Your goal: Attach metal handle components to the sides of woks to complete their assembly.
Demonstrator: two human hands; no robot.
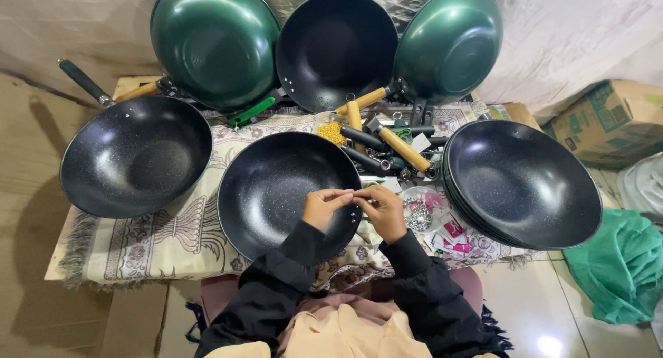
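Observation:
My left hand [322, 207] and my right hand [382, 209] meet fingertip to fingertip over the right rim of a black speckled wok [269, 185] lying in front of me. Both pinch something tiny between them; it is too small to make out. Black sleeves cover both my arms. Just right of my right hand stands a small clear bowl [418, 213] of little metal parts.
Another black wok [135, 154] with a dark handle lies at left, a stack of black woks [525, 182] at right. Green woks [214, 43] [449, 43] and a black one [335, 47] lean behind. Loose wooden and black handles [390, 144], yellow screws [333, 131], pink packets [452, 237], a cardboard box [608, 119], green cloth [621, 268].

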